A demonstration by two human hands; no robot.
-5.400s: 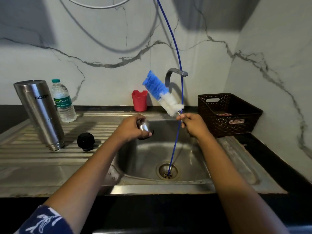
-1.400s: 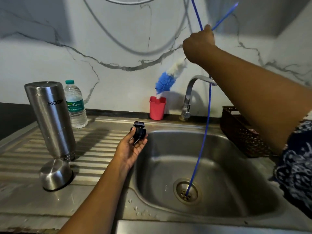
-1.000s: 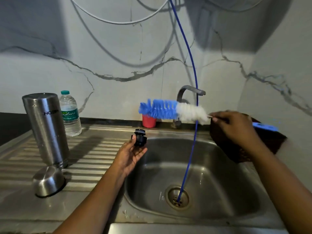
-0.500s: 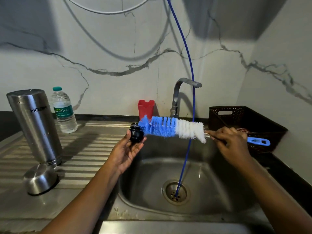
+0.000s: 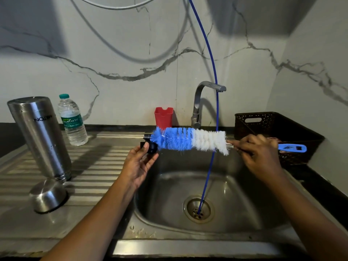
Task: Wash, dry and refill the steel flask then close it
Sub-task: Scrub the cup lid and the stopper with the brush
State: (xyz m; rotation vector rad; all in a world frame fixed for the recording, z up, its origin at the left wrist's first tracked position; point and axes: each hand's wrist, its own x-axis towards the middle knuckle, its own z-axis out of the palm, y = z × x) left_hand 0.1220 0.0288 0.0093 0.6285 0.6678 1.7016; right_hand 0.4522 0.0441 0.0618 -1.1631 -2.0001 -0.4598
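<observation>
Steel-bodied and cylindrical, the tall flask (image 5: 40,136) stands mouth down on the ribbed steel drainboard (image 5: 98,166) left of the sink basin (image 5: 244,194), its lettering upside down. Neither hand touches it; it is well to the left of both. Its domed steel cap (image 5: 48,195) sits rim down just in front of its base, also left of the sink.

The flask's small black stopper (image 5: 149,145) is held above the sink's left rim. The left hand (image 5: 139,164) is turned palm up and pinches the stopper between thumb and fingertips. The right hand (image 5: 258,155) is over the sink's right side, its fingers curled round the stem of a long bottle brush (image 5: 190,139) with blue and white bristles. The brush lies almost level across the sink. Its blue tip touches the stopper and its flat blue handle (image 5: 291,147) sticks out past the right hand, toward the sink's right edge.

A thin blue hose (image 5: 211,59) drops from above, crosses the spout of the curved steel tap (image 5: 199,102) behind the sink, passes the white bristles and ends in the round drain (image 5: 198,210) at the sink's bottom. A red plastic cup (image 5: 163,117) stands against the wall behind the sink's left corner. A clear plastic water bottle (image 5: 72,121) with a green cap and label stands further left of the sink, just beside the flask on its far side. A dark brown perforated basket (image 5: 273,129) sits on the black counter right of the sink. White marble with grey veins covers the wall behind the sink.
</observation>
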